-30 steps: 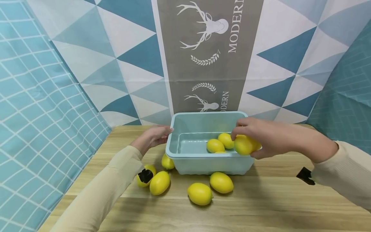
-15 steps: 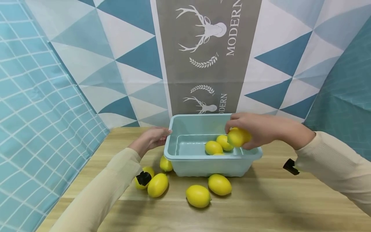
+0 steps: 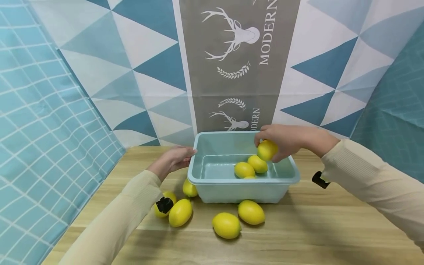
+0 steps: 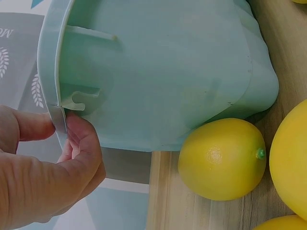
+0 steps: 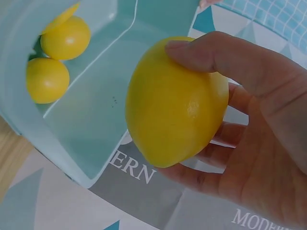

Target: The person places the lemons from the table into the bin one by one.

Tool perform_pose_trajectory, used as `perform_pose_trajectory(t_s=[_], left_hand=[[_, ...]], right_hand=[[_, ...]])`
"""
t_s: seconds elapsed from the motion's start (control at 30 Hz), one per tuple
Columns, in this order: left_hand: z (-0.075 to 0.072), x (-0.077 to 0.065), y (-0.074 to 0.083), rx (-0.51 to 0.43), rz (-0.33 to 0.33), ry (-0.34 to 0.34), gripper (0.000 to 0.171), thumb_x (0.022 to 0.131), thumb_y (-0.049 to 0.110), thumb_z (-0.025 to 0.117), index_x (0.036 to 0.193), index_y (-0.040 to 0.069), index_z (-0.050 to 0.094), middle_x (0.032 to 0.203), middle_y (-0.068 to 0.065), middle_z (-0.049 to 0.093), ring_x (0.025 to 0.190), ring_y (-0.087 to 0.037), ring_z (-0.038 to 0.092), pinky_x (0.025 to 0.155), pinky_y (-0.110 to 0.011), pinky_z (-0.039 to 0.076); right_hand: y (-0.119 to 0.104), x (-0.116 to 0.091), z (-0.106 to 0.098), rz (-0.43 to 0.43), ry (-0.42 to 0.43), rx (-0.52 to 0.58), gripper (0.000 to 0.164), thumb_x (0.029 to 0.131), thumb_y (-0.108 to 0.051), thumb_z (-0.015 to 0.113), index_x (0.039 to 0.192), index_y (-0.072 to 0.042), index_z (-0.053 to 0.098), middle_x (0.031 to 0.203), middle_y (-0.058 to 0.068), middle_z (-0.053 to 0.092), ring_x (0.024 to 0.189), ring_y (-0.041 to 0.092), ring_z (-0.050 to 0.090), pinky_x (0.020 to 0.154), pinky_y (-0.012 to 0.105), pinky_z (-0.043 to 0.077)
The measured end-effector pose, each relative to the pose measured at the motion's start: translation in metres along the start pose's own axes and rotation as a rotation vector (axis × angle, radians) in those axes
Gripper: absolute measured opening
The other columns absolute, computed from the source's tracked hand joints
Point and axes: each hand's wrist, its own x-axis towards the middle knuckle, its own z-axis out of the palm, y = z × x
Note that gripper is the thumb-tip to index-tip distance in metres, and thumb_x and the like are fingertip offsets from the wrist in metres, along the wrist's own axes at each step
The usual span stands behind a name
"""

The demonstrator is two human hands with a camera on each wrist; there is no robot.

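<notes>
A light blue plastic bin [image 3: 245, 191] stands on the wooden table with several lemons inside, two of them in plain sight and another partly hidden behind the front rim. My left hand [image 3: 175, 157] pinches the bin's left rim between thumb and fingers, as the left wrist view [image 4: 57, 163] confirms. Over the bin's right part, my right hand [image 3: 281, 141] grips a yellow lemon [image 5: 177, 103], thumb on one side and fingers round the other. That held lemon is above the lemon [image 3: 257, 164] in the bin.
In front of the bin lie two lemons, one [image 3: 226, 225] nearer than the other [image 3: 251, 212]. Three more sit by its left side, including one [image 3: 190, 188] close against the wall and one [image 3: 180, 212] further forward. A patterned cloth [image 3: 159, 73] hangs behind.
My right hand has carried its lemon leftward and further back, from the bin's front right corner to over its inside. The left hand keeps its hold on the rim.
</notes>
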Motion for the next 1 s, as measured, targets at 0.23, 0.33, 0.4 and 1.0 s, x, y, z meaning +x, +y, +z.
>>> perform_pose_trajectory(t_s=[0.23, 0.33, 0.4, 1.0], left_hand=[[0.002, 0.001, 0.002, -0.004, 0.000, 0.011, 0.043, 0.102, 0.017, 0.046, 0.139, -0.004, 0.042, 0.097, -0.003, 0.052, 0.074, -0.006, 0.051, 0.067, -0.014, 0.049], [0.000, -0.001, 0.000, -0.002, 0.000, 0.006, 0.044, 0.102, 0.017, 0.045, 0.141, -0.004, 0.040, 0.099, -0.003, 0.053, 0.075, -0.006, 0.051, 0.068, -0.015, 0.049], [-0.001, -0.002, -0.001, -0.002, 0.001, 0.001, 0.045, 0.102, 0.017, 0.044, 0.141, -0.004, 0.039, 0.100, -0.004, 0.052, 0.074, -0.006, 0.050, 0.068, -0.015, 0.049], [0.001, -0.001, -0.001, -0.004, 0.001, -0.002, 0.042, 0.102, 0.017, 0.044, 0.138, -0.006, 0.041, 0.097, -0.003, 0.051, 0.074, -0.007, 0.049, 0.069, -0.015, 0.049]], right_hand=[[0.008, 0.010, -0.001, 0.002, -0.011, -0.015, 0.043, 0.071, -0.012, 0.084, 0.107, -0.013, 0.061, 0.106, 0.008, 0.060, 0.093, 0.021, 0.053, 0.083, 0.039, 0.053], [0.009, 0.017, -0.001, 0.004, -0.029, -0.010, 0.043, 0.071, -0.013, 0.083, 0.108, -0.013, 0.060, 0.107, 0.008, 0.059, 0.094, 0.022, 0.052, 0.083, 0.038, 0.053], [0.010, 0.021, 0.000, 0.001, -0.041, -0.010, 0.043, 0.072, -0.013, 0.083, 0.108, -0.012, 0.060, 0.107, 0.009, 0.059, 0.094, 0.022, 0.052, 0.081, 0.037, 0.052], [0.025, 0.050, 0.016, 0.083, -0.077, 0.027, 0.041, 0.072, -0.010, 0.079, 0.108, -0.009, 0.058, 0.105, 0.009, 0.061, 0.090, 0.022, 0.051, 0.078, 0.034, 0.050]])
